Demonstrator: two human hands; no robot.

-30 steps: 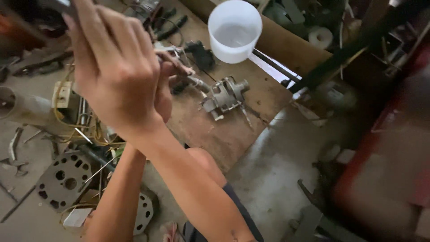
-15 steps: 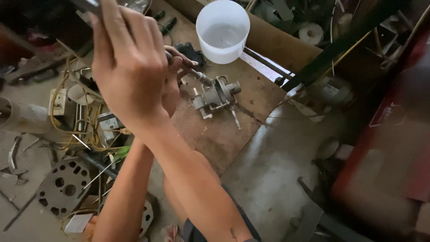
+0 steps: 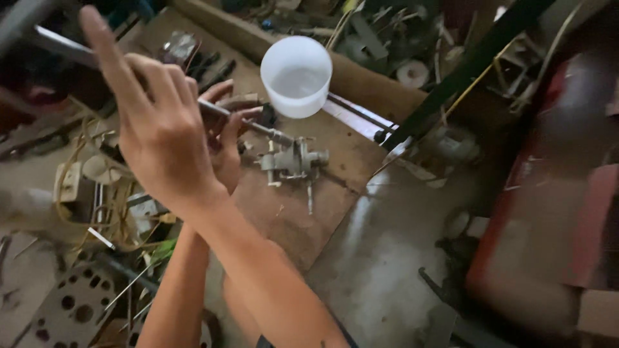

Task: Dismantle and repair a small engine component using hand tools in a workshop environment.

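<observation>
Head view: right hand point(image 3: 158, 129) raised close to the camera, back toward lens, index finger extended, other fingers curled on a long metal rod point(image 3: 251, 125). Left hand point(image 3: 225, 138) behind it pinches the same rod. Rod's long axis runs upper-left to lower-right, tip pointing at the small metal assembly point(image 3: 293, 161) on the cardboard sheet point(image 3: 290, 219), near the white plastic cup point(image 3: 296, 74).

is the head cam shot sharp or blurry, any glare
Head view: soft throughout, with motion blur on the raised right hand and the left hand behind it; the small metal part on the brown board is fairly readable; pale glare on the concrete floor; the white cup looks bright; the right side is dim and smeared.
</observation>
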